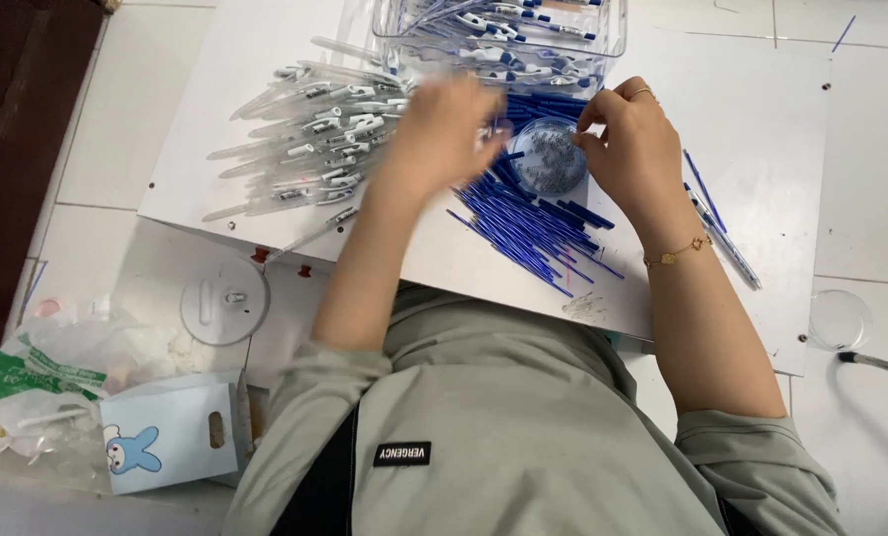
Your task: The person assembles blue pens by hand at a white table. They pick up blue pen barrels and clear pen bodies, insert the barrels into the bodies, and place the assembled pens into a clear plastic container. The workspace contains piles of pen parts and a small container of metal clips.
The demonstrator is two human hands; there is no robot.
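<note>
I look down at a white board (761, 119) on a tiled floor. My left hand (442, 134) is blurred, hovering by a pile of clear pen barrels (310, 139) and the blue refills; whether it holds anything is unclear. My right hand (634, 144) has its fingers pinched together at the rim of a small round clear dish (546, 157) of tiny metal parts; what it pinches is too small to tell. A heap of thin blue refills (533, 223) lies under and in front of the dish.
A clear plastic box (504, 35) of assembled pens stands at the board's far edge. A few finished pens (722, 233) lie right of my wrist. A round white lid (225, 301), plastic bags (47, 372) and a small blue-and-white carton (166, 437) sit at lower left; another clear lid (838, 320) at right.
</note>
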